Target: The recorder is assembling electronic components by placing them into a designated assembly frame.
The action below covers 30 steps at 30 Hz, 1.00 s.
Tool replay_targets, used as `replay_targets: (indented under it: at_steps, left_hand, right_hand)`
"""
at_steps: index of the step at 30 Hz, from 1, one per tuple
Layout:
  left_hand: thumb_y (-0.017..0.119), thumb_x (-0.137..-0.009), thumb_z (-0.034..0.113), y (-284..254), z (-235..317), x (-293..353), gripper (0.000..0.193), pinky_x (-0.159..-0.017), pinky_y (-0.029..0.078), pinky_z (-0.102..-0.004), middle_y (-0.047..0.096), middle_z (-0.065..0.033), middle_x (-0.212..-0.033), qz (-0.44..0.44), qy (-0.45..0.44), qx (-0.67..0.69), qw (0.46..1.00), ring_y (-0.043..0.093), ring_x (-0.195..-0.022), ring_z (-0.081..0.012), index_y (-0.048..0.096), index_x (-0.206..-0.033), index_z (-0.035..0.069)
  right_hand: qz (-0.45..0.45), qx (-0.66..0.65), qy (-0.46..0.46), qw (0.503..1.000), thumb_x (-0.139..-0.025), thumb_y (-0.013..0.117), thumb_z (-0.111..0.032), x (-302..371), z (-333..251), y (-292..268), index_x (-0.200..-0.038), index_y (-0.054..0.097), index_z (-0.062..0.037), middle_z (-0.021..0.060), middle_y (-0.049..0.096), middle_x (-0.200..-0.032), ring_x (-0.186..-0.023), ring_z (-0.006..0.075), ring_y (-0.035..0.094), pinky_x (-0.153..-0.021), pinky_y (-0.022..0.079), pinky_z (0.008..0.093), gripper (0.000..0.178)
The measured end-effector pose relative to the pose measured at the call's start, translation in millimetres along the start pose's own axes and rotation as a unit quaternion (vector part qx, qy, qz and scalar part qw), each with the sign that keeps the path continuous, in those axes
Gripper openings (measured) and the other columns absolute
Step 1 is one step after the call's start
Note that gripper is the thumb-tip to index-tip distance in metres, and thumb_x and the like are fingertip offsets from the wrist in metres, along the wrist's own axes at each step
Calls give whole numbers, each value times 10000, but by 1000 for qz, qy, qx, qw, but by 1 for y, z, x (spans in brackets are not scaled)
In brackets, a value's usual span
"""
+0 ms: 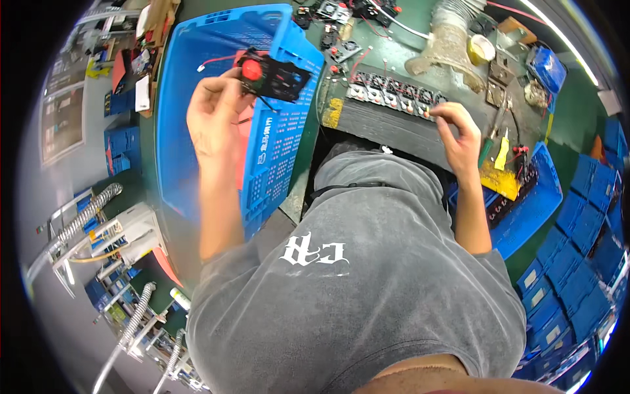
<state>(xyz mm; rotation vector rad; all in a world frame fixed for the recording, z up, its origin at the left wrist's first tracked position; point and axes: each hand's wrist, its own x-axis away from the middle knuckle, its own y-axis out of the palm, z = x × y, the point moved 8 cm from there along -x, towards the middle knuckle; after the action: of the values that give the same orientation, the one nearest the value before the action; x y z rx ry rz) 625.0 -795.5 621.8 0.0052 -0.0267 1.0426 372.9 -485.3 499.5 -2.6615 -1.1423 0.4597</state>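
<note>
My left hand (pixel 215 117) is raised over a blue perforated plastic crate (pixel 174 105) at the left. Its fingers are closed on a black plastic housing (pixel 285 80) with a round red piece and thin wires, one ending in a small white connector. My right hand (pixel 461 134) is beside the right end of a row of small black-and-white assemblies (pixel 394 95) on the bench. Its fingers are curled, with thumb and forefinger slightly apart, and nothing shows between them. A reddish sheet or lining (pixel 243 154) partly shows inside the crate.
Loose black parts and wires (pixel 344 49) lie at the back of the bench. A flared, dusty duct (pixel 449 49) stands behind the row. To the right are a yellow-handled tool (pixel 503 152), a green-handled tool (pixel 485 151) and a blue bin (pixel 535 203) with dark parts. Blue crates (pixel 571 262) stack farther right.
</note>
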Motion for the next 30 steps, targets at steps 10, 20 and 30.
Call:
replay_targets:
  at_steps: [10,20,30]
  left_hand:
    - [821,-736,-84,161,-23,133,270,-839,590,-386,661,-192,-1154,-224,386,-204,872,680,-1010,-325,689,-965,-31]
    - [789,-761,2,201,-44,167,217,-839,554,-428,638,-132,-1097,-346,431,-169,816,671,-987,-323,696,-957,-1]
    - [848,-739,162,224,-38,191,238,-884,483,-415,608,-61,-1091,-327,458,-244,790,599,-981,-283,723,-932,101]
  right_hand:
    - [-120,-35,-54,991,-687,881,-92,12,-81,6,-1279,676,-81,115,591,-1335,-1039,241,625,-836,526,342,626]
    - [-165,43,-133,976,-683,865,-116,39,-72,-13,-1125,694,-68,115,619,-1173,-1066,341,598,-949,489,433,477]
    - [-155,61,-118,979,-674,834,-47,65,-63,-34,-1088,639,-55,135,542,-1171,-1062,329,589,-891,519,398,457]
